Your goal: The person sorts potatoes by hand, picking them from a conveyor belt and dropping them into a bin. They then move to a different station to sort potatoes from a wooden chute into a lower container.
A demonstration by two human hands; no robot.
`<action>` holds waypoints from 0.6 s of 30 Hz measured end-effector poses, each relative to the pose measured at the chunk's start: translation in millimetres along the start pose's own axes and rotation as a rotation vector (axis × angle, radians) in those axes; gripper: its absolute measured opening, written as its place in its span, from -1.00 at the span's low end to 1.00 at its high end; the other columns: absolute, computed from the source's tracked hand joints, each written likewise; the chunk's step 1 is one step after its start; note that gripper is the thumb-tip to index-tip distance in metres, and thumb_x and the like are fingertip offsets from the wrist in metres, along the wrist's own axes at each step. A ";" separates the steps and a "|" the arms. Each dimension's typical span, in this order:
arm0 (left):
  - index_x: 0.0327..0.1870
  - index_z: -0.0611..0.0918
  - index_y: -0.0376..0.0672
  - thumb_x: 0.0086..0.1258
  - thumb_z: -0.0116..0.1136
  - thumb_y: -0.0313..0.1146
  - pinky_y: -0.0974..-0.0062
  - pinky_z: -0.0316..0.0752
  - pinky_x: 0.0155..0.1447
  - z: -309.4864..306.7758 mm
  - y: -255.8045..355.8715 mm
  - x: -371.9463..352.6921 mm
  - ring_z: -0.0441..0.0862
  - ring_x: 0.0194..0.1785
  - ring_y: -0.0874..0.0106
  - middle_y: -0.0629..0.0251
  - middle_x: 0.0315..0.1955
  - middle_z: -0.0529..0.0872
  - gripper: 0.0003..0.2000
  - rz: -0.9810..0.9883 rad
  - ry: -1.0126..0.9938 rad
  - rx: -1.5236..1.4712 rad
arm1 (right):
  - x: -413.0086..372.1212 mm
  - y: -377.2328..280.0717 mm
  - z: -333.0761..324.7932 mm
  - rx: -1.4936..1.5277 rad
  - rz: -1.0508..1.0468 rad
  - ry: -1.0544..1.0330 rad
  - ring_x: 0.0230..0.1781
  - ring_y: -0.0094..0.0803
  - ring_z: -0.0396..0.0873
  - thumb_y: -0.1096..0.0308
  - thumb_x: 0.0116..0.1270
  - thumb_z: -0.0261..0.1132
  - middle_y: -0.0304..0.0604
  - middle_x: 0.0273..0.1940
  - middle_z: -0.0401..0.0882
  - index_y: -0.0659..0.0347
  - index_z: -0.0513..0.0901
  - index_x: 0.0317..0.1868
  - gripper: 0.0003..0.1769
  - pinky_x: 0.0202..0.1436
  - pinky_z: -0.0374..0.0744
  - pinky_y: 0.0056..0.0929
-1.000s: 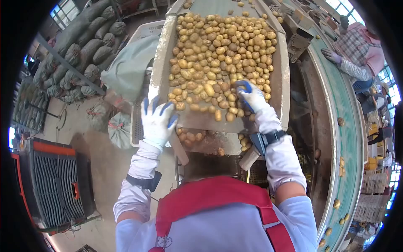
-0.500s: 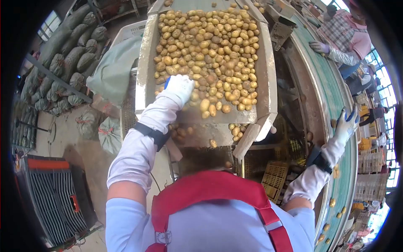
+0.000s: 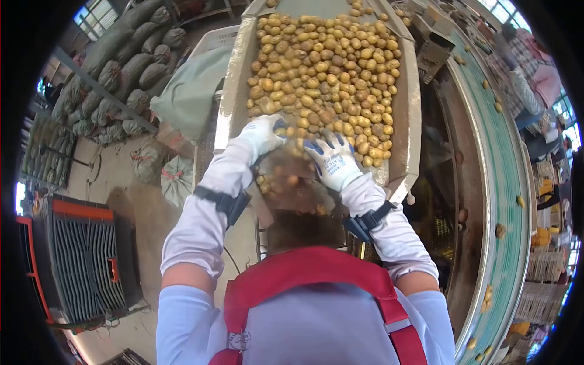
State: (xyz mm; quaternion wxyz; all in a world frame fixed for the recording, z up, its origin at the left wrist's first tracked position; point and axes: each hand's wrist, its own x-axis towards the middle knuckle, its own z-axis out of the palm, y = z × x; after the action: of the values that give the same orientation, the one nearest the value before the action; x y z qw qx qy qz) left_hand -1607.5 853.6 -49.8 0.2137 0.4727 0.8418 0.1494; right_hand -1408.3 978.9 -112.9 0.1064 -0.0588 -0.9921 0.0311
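Note:
Potatoes (image 3: 328,73) fill the wide metal chute (image 3: 411,115) in front of me. At the lower left of the heap is my left hand (image 3: 263,135), in a white glove with blue fingertips. Its fingers curl at a yellowish potato (image 3: 280,129), and part of the grip is hidden. My right hand (image 3: 333,159), gloved the same way, lies palm down on the front of the heap with its fingers spread. Below and between the hands, a few potatoes (image 3: 293,180) are blurred at the chute's lower lip.
A green conveyor belt (image 3: 508,243) with scattered potatoes runs along the right, and a co-worker (image 3: 529,73) stands beyond it. Filled sacks (image 3: 131,76) are stacked at the left. A green cloth (image 3: 193,97) hangs beside the chute. A dark ribbed machine (image 3: 88,255) stands lower left.
My right hand has come from the conveyor's edge onto the potatoes in the chute. My left hand stays at the heap's lower left. The view has shifted slightly.

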 end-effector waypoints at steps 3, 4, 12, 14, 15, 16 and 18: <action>0.15 0.56 -0.25 0.37 0.25 -0.32 0.31 0.61 0.08 -12.0 -22.9 -32.0 0.66 0.08 0.20 0.12 -0.10 0.67 -0.63 -0.064 0.095 -1.138 | -1.8 -5.5 -22.4 -0.078 0.018 -0.202 0.32 -0.11 0.35 0.14 0.35 0.16 -0.19 0.27 0.46 -0.11 0.47 0.33 -0.49 0.35 0.24 0.07; 0.15 0.55 -0.29 0.41 0.20 -0.37 0.35 0.63 0.03 -18.1 -29.1 -35.3 0.66 0.05 0.26 0.14 -0.10 0.66 -0.66 -0.008 0.132 -1.356 | -1.2 -4.5 -22.5 -0.118 -0.003 -0.238 0.29 -0.15 0.37 0.19 0.33 0.15 -0.19 0.25 0.47 -0.14 0.47 0.34 -0.47 0.27 0.28 0.07; 0.01 0.66 -0.13 0.22 0.11 -0.48 0.29 0.50 0.21 -17.3 -19.4 6.7 0.61 0.08 0.14 0.09 0.00 0.63 -0.69 0.037 0.498 -0.060 | 17.4 -17.2 -20.2 -0.066 0.142 -0.326 0.22 -0.13 0.43 0.27 0.27 0.18 -0.15 0.16 0.51 -0.22 0.48 0.30 -0.46 0.23 0.33 0.03; 0.20 0.58 -0.04 0.31 0.07 -0.43 0.22 0.44 0.30 -18.6 1.8 12.0 0.57 0.17 0.04 -0.02 0.15 0.55 -0.60 -0.103 0.294 0.249 | 10.5 -11.0 -25.4 0.025 0.080 -0.356 0.21 -0.13 0.45 0.28 0.26 0.19 -0.14 0.13 0.53 -0.22 0.49 0.28 -0.47 0.24 0.33 0.01; 0.20 0.58 -0.04 0.31 0.07 -0.43 0.22 0.44 0.30 -10.8 -0.3 18.1 0.57 0.17 0.04 -0.02 0.15 0.55 -0.60 -0.082 0.291 0.237 | 3.7 -3.3 -29.1 0.119 0.023 -0.388 0.19 -0.13 0.47 0.29 0.25 0.20 -0.12 0.10 0.56 -0.22 0.50 0.26 -0.47 0.25 0.33 -0.02; 0.28 0.51 0.00 0.35 0.01 -0.41 0.22 0.44 0.30 -2.1 -8.7 26.2 0.56 0.20 0.05 -0.05 0.18 0.53 -0.57 -0.088 0.196 0.288 | -2.2 8.3 -33.3 0.339 0.022 -0.355 0.17 -0.14 0.50 0.33 0.26 0.20 -0.08 0.05 0.59 -0.20 0.53 0.23 -0.51 0.26 0.37 -0.04; 0.43 0.36 0.10 0.44 -0.10 -0.42 0.21 0.44 0.30 7.3 -22.5 33.1 0.52 0.28 0.05 -0.13 0.22 0.49 -0.49 -0.063 0.070 0.327 | -9.1 41.5 -49.7 0.412 0.123 -0.147 0.17 -0.14 0.50 0.36 0.25 0.20 -0.08 0.04 0.60 -0.19 0.54 0.21 -0.52 0.26 0.39 -0.05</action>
State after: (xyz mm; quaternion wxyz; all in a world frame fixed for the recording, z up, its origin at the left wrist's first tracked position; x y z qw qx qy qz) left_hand -1635.7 870.9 -73.6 0.1090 0.4689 0.8763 0.0200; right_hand -1384.2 1021.4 -69.4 0.0417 -0.0940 -0.9644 0.2435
